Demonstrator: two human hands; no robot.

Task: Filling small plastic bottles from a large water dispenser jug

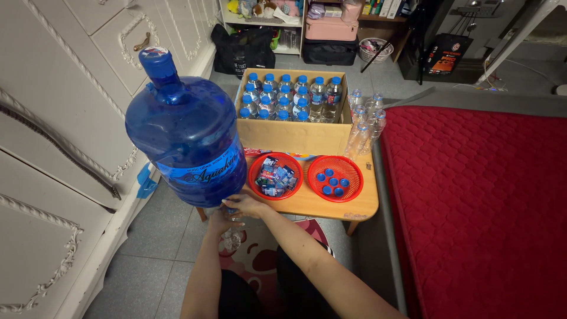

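Big blue water jug (188,139) is held up at left-centre of frame, base cupped from below by both hands: left hand (220,220) and right hand (247,205) clasped on it. Likely mid-lift or tilt; low worktop (307,204) with two red baskets (335,178) lies just right. Next move needs a firm grip underneath.

Bare forearms, no sleeves; dark trousers; hands (236,212) ungloved.

The scene is viewed from one head-worn camera, tilted steeply down and forward, close above the tabletop (354,208).
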